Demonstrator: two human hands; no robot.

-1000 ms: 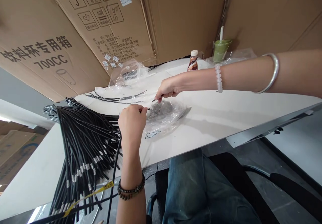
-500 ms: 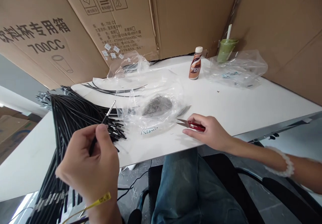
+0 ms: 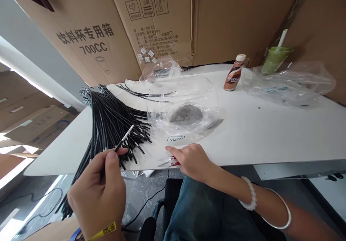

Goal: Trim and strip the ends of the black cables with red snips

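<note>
My left hand [image 3: 101, 190] pinches a black cable [image 3: 119, 145] between thumb and fingers, its pale bare tip pointing up and to the right. Red-handled thread snips [image 3: 174, 161] lie in my right hand [image 3: 195, 161], low at the table's front edge. The index finger stretches forward along the tabletop while the others close round the snips, whose blades point left. Behind my left hand, a thick bundle of black cables [image 3: 108, 116] spreads over the table, many with light ends. A clear plastic bag [image 3: 194, 131] holding a dark grey mass of small pieces [image 3: 186, 113] lies beyond my right hand.
The white table [image 3: 243, 136] runs across the view. A brown drink bottle [image 3: 233, 74], a green cup [image 3: 273, 61] with a straw and another clear bag [image 3: 294, 86] stand or lie at the right. Large cardboard boxes [image 3: 162, 28] wall off the back.
The view has swung left. My right hand has moved left with the snips, towards my left hand, and its index finger now reaches out. My left hand still grips the cable.
</note>
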